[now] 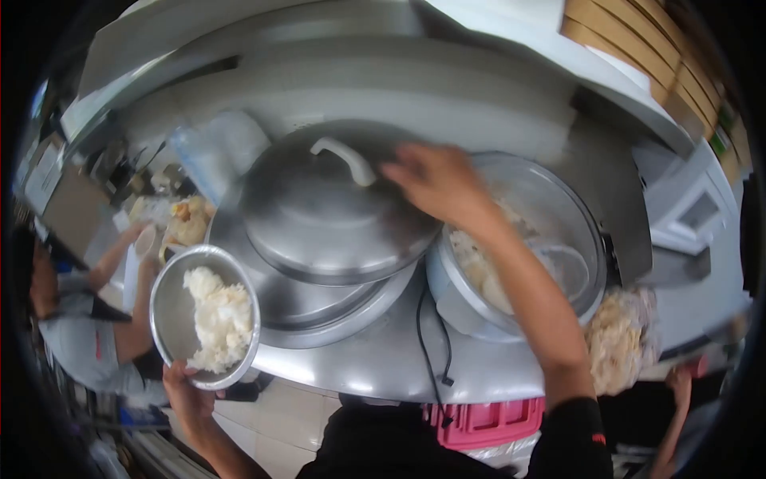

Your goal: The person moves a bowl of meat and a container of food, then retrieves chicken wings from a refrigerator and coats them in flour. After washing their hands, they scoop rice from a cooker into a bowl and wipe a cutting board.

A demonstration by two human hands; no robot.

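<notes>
My left hand [185,393] grips the lower rim of a metal bowl [162,319], which is tilted and has a mound of white cooked rice [217,318] inside. My right hand [437,182] is slightly blurred, with its fingers partly extended beside the pale curved handle [347,160] of a large domed metal lid [327,227]. Nothing shows in its fingers, and they look just apart from the handle. Under my right forearm stands a round rice cooker [463,307], uncovered, with rice [479,271] and a translucent round item [565,267] in it.
The lid rests on a wide metal vessel [359,319] on the steel counter [319,371]. A black cord [427,351] hangs over the front edge. Filled plastic bags [622,339] sit at right. Another person [88,335] works at left; another person's arm [678,407] shows at right.
</notes>
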